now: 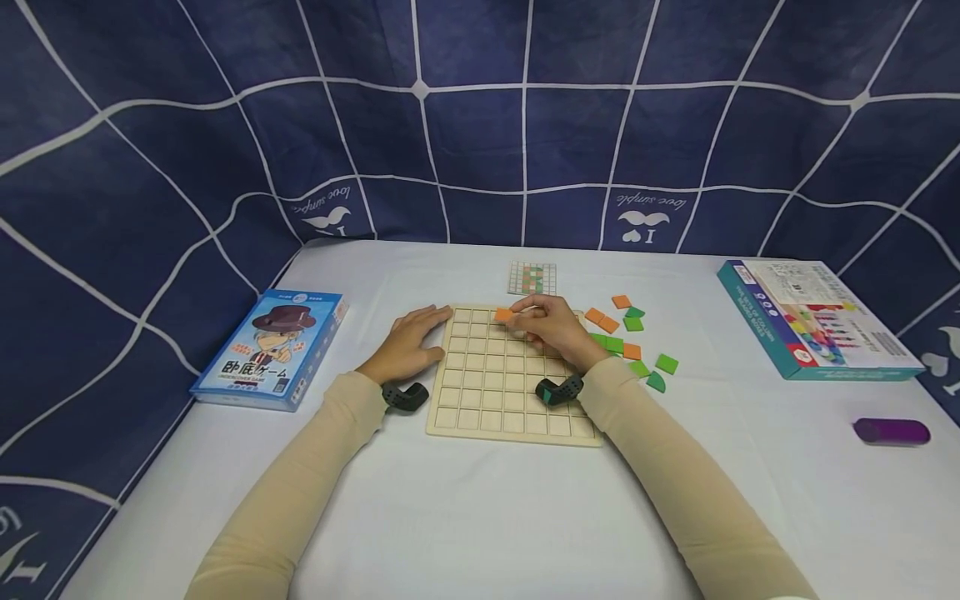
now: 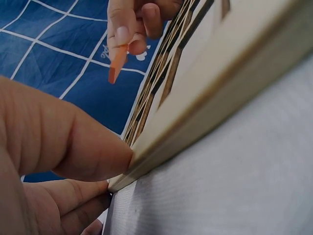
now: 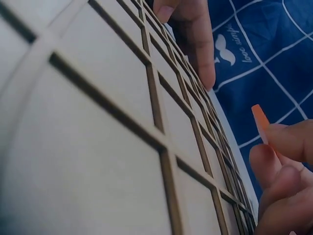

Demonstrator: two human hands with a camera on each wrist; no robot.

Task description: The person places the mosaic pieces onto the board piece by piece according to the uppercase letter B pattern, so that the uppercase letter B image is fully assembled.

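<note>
An orange square tile (image 1: 503,315) is pinched between the thumb and fingers of my right hand (image 1: 551,327), above the far part of a wooden grid board (image 1: 480,398). In the right wrist view the tile (image 3: 260,120) is tilted and apart from the board. My left hand (image 1: 407,342) rests along the board's left edge, its thumb and fingertips touching the rim. The left wrist view shows that thumb (image 2: 93,142) against the board's side (image 2: 161,132). The board's visible squares hold no tiles; my right hand and forearm hide some of them.
Loose orange and green tiles (image 1: 633,323) lie right of the board. A small pattern card (image 1: 533,277) lies beyond it. A blue game box (image 1: 270,350) stands left, a teal-edged box (image 1: 821,321) right, and a purple cylinder (image 1: 891,432) near the right edge. Patterned cloth hangs behind.
</note>
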